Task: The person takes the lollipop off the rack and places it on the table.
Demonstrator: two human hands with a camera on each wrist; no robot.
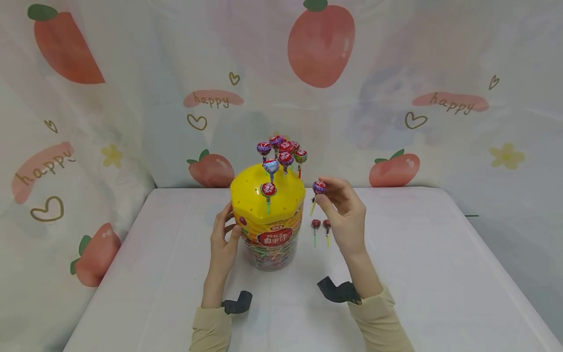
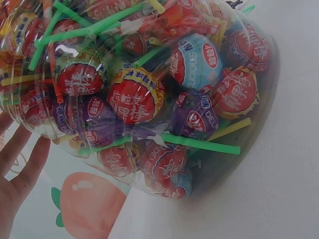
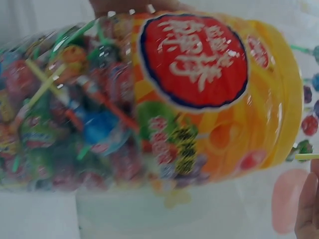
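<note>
A clear plastic jar [image 1: 270, 259] full of lollipops stands on the table under a yellow lid [image 1: 246, 193]. Several wrapped lollipops stick up from the lid, among them a red one [image 1: 268, 189] at the front and a light blue one [image 1: 270, 167]. My left hand [image 1: 223, 244] rests on the jar's left side, its fingers spread and fairly straight against the wall in the left wrist view. To the right of the lid, my right hand [image 1: 347, 217] pinches a purple-and-red lollipop [image 1: 319, 187] between thumb and fingers, yellow stick downward.
Two red lollipops, one with a green stick [image 1: 315, 238] and one with a yellow stick [image 1: 328, 239], lie on the white-covered table [image 1: 418, 274] right of the jar. A printed cloth [image 1: 272, 112] hangs behind. Black straps [image 1: 337, 291] sit at both wrists.
</note>
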